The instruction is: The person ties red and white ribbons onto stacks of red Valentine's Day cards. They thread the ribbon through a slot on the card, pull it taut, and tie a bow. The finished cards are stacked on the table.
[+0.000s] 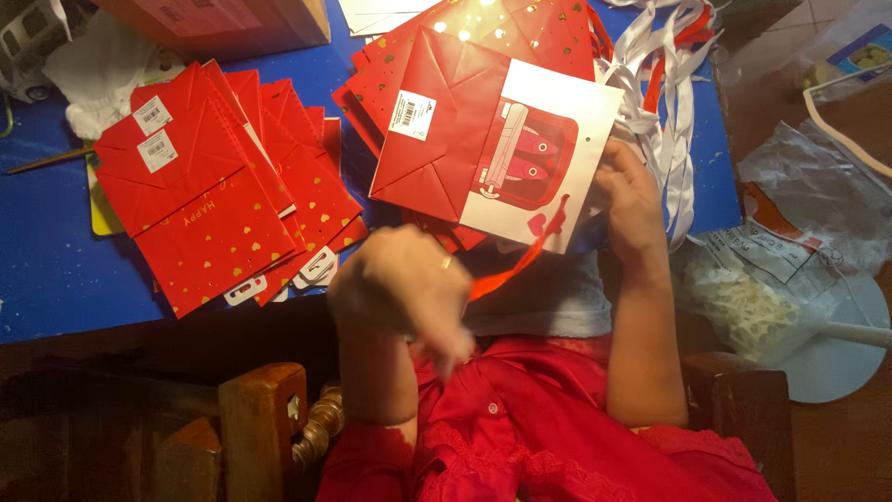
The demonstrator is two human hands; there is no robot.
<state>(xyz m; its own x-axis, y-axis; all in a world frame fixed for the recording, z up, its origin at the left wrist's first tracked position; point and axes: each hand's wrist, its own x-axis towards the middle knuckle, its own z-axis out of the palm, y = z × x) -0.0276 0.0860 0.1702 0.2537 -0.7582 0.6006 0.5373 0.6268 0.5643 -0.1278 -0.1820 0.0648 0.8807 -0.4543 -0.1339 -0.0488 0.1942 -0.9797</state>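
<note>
— What's spread out in front of you?

— I'm sitting at the blue counter (56, 270), with a stack of flat red paper bags (214, 195) fanning out to my left and white ribbons (664, 121) piling up on my right.

— And which step are you on?

— I'm judging it as threading a handle. I'm steadying the folded gift bag (492, 139) at its white edge with my right hand (632, 200), grip closing on that edge. My left hand (404, 288), blurred, is clenching around the red ribbon (525, 256), which is running up from my fist to the bag's lower edge.

— What does the next move call for?

— Probably keeping the bag steady and the ribbon taut.
</note>
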